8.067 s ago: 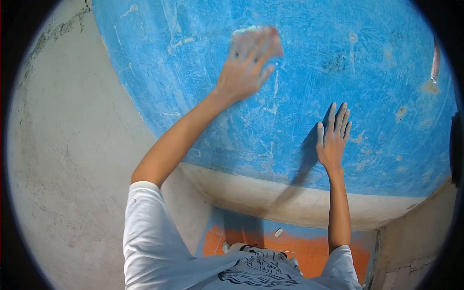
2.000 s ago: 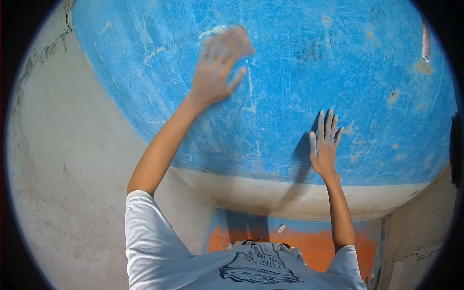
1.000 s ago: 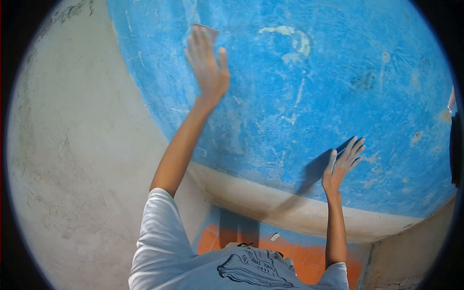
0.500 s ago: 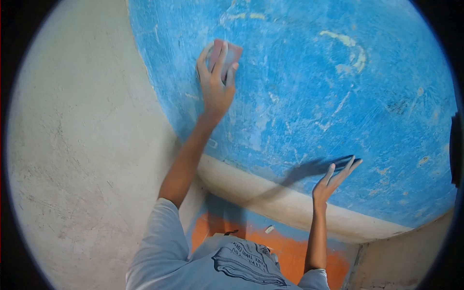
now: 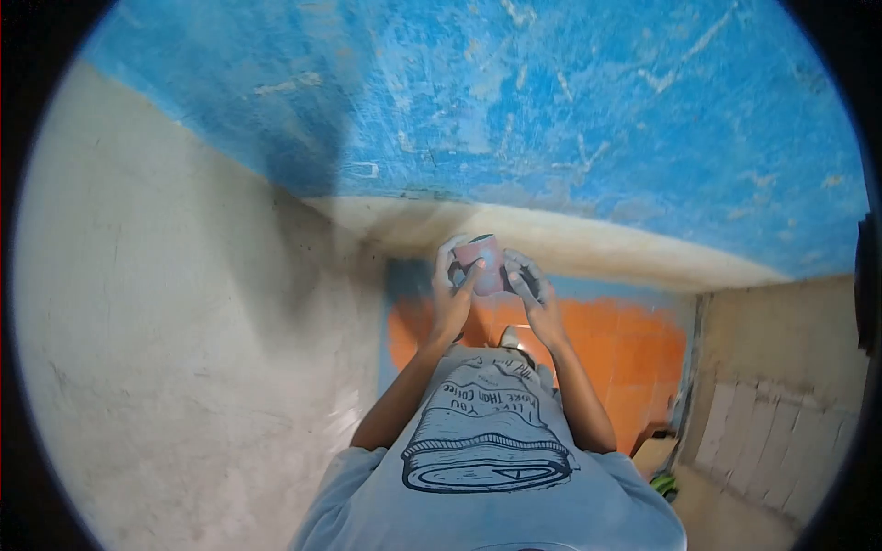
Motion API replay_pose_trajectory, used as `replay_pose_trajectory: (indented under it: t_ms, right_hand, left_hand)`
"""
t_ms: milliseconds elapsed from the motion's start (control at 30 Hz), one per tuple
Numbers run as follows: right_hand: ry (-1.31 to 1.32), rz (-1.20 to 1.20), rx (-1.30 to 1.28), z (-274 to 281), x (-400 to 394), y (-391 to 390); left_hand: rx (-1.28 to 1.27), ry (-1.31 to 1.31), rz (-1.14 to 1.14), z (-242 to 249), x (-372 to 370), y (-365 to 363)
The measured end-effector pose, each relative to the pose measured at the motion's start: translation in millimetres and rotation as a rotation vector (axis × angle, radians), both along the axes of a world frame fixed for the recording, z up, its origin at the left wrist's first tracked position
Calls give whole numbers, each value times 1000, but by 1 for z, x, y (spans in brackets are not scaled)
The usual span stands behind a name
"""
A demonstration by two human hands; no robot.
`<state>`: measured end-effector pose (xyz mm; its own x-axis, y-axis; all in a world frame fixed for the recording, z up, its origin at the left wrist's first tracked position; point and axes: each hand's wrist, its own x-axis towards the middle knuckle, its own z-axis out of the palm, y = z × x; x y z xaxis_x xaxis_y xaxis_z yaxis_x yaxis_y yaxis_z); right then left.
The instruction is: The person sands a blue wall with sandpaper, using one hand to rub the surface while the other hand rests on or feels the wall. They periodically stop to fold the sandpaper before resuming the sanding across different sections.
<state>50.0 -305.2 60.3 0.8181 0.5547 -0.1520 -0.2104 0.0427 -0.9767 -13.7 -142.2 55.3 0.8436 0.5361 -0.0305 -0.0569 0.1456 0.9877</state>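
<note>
**Sanding block off the wall, now in both hands**

Pinkish sanding block (image 5: pixel 481 264) pulled away from the scuffed blue wall (image 5: pixel 570 110) and brought down before the chest. Gripped between left hand (image 5: pixel 452 292) and right hand (image 5: pixel 533 296), fingers curled round both sides. Rubbing paused, seemingly for a check or regrip. Below, orange floor (image 5: pixel 634 354); leftward, bare grey wall (image 5: pixel 175 321).
</note>
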Motion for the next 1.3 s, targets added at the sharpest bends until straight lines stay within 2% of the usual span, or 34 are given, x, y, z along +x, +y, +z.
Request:
replay_pose_trajectory:
  t_ms: [100, 167, 267, 300, 367, 400, 533, 667, 767, 900, 1000, 1100, 1267, 1300]
  right_hand:
    - [31, 18, -71, -22, -17, 4]
    - [43, -36, -49, -22, -26, 11]
    - [8, -98, -120, -30, -33, 16]
    - [3, -118, -142, -25, -36, 18]
    - [-12, -141, -185, -13, -35, 21]
    - [16, -175, -186, -8, -36, 23]
    - [46, -344, -156, -8, -44, 20]
    - [113, -599, 16, -16, -53, 17]
    - [155, -689, 62, -15, -61, -1]
    - [50, -677, 78, -14, -66, -36]
    - [59, -550, -73, -28, -65, -78]
    - [33, -601, -35, -13, -63, -119]
    - [12, -716, 55, -12, -52, -218]
    - [17, -745, 66, 3, -55, -238]
  left_hand:
    - [50, 40, -65, -17, -19, 9]
    - [90, 103, -168, -28, -31, 27]
    - [-29, 215, -385, -33, -37, 51]
    - [7, 259, -458, -28, -37, 57]
    - [-37, 150, -518, -36, -36, 59]
    - [-62, 94, -541, -34, -34, 59]
    - [-164, 196, -589, -20, -23, 54]
    - [-194, 193, -647, -19, -9, 33]
    - [-138, 178, -711, -27, -6, 13]
    - [-91, 156, -695, -22, -3, -18]
    - [-43, 142, -611, -28, -4, -48]
    - [-162, 134, -604, -33, -7, -92]
    - [-176, 92, -783, -35, 1, -190]
    - [-167, 78, -831, -33, 4, -213]
